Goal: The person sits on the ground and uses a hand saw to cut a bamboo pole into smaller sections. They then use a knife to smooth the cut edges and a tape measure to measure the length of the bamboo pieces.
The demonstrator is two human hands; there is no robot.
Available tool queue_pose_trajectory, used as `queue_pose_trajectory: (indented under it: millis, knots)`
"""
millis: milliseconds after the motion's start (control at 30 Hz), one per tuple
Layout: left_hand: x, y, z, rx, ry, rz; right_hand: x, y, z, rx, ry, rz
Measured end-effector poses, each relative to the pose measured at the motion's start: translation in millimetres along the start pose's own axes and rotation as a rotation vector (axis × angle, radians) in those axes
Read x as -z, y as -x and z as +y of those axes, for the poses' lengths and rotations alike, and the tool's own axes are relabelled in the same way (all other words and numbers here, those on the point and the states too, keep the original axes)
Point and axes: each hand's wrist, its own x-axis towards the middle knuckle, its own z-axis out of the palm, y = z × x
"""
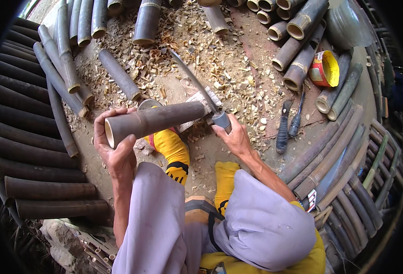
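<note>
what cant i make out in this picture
All in the head view:
Far opening of the held bamboo tube: turned away from the camera.
Rest of the long knife's handle: covered by the right hand.
Part of the left hand: hidden by the tube.
Upper end of the thick bamboo piece at top: cut off by the picture's edge.

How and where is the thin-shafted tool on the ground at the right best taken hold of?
Probably by its thick dark handle, from above and slightly from the right: the handle is the near end, the thin shaft points away, and a wrapped-handle tool lies close along the left side.
</note>
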Motion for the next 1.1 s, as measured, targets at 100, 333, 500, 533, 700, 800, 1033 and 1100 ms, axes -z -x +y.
queue_pose_trajectory:
  millis: [100, 333, 500, 533, 700, 800, 1033, 1100]
  knots:
    - [15.1, 0.4, -9.9, -0.083, 0.136, -0.178, 19.2, 8.8, -42.1, 0.146, -0.057, 0.053]
    - [16.7, 1.8, -9.7, -0.192, 0.0, -0.431, -5.8, -6.9, 14.5, -0.019, 0.113, -0.143]
    - [19.1, 2.0, -12.0, -0.28, 0.022, -0.503, 9.0, -1.5, -7.2, 0.013, 0.011, -0.108]
    - [20.5, 1.8, -12.5, -0.276, -0.005, -0.504, 12.3, 2.2, -15.8, 0.092, 0.0, -0.031]
    - [19.7, 8.1, -3.9, -0.299, -0.14, -0.531, 3.6, 2.1, -24.9, 0.318, -0.04, 0.117]
    - [18.1, 1.2, -5.8, -0.276, -0.081, -0.584, -10.3, -14.9, 30.6, -0.027, -0.003, -0.11]
    - [25.9, 3.3, 2.0, -0.246, -0.19, -0.664, 15.1, 10.2, -28.4, 0.227, -0.091, 0.071]
    - [24.6, -0.9, 3.5, -0.273, -0.211, -0.742, 14.6, 6.7, -17.9, 0.296, -0.195, 0.09]
